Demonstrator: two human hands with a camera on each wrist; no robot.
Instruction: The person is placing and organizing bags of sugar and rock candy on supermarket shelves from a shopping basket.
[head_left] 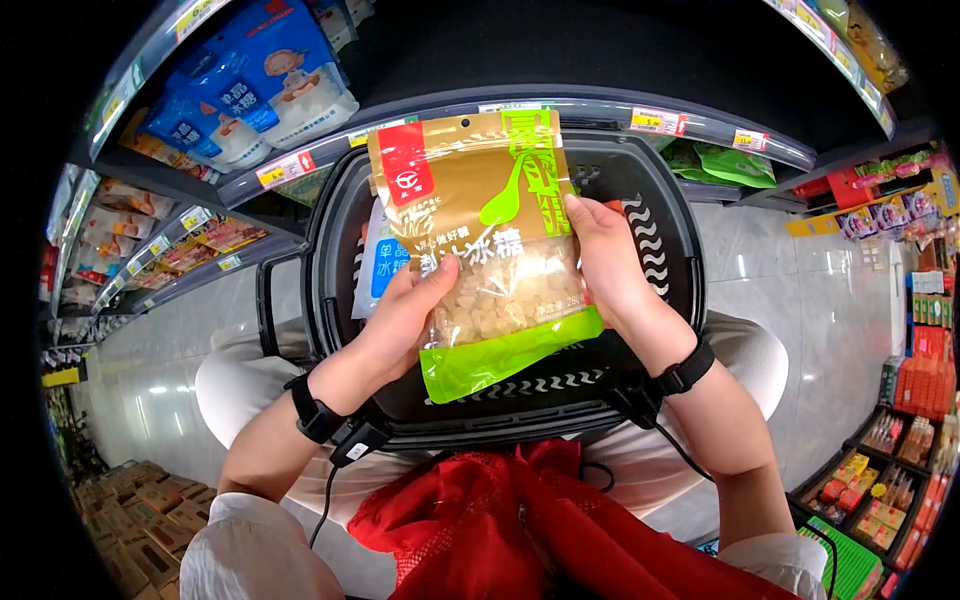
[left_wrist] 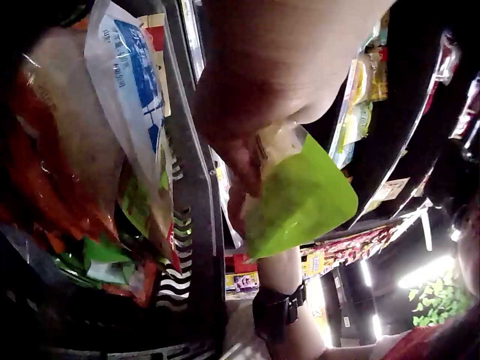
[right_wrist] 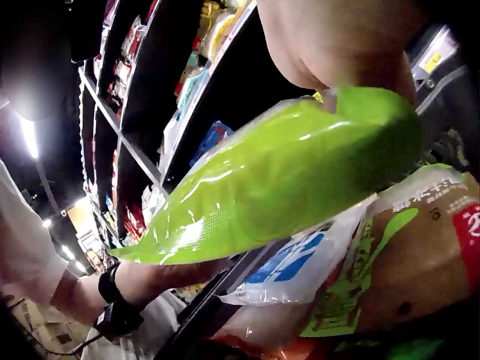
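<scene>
A gold and green bag of rock sugar [head_left: 485, 215] is held up by both hands, its pale lumps showing through a clear window. My left hand [head_left: 395, 318] grips the bag's lower left side, thumb on the front. On the opposite side, my right hand [head_left: 615, 265] pinches the edge with the thumb in front; the fingers behind are hidden. The bag's green base [right_wrist: 277, 187] fills the right wrist view. Below it stands a black shopping basket [head_left: 675, 215], which contains a white and blue bag [left_wrist: 131, 64] and another brown and green bag [right_wrist: 409, 262].
Beyond the basket runs a dark store shelf with a price-tag rail [head_left: 590, 112]. Blue bags [head_left: 285, 75] stand on it at the left. Packed displays [head_left: 880, 480] line the right side. Cartons [head_left: 150, 530] lie on the floor at lower left.
</scene>
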